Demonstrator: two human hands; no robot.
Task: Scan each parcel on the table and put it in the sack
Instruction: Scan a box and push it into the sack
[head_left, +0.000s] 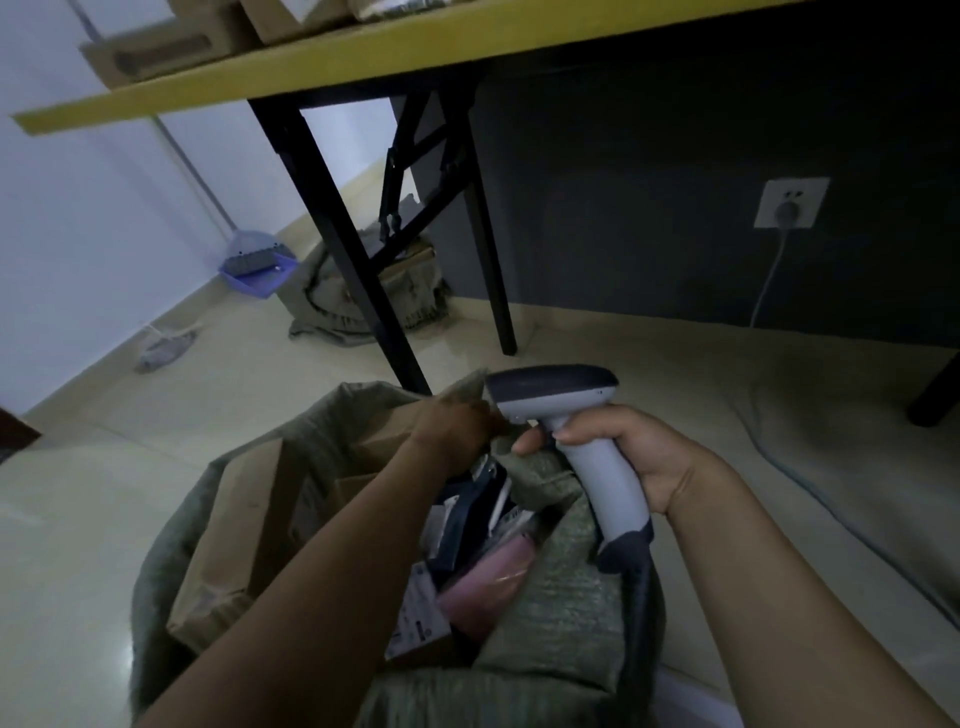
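Sack (561, 597) rim meets left grip (457, 431); right grip (639, 457) holds scanner (550, 389).

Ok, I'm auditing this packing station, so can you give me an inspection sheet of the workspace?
Surface: yellow table, black legs; tiled floor.
Job's things: boxes on the table; green sack open on the floor, holding a brown box and pink parcel.
Clutter: blue dustpan; second sack by the table legs.
Hands: right hand grips the scanner; left hand reaches into the sack, fingers hidden.
Cables: scanner cable beside the sack; white cable from the wall socket; likely power strip on floor.
Surroundings: dark wall.
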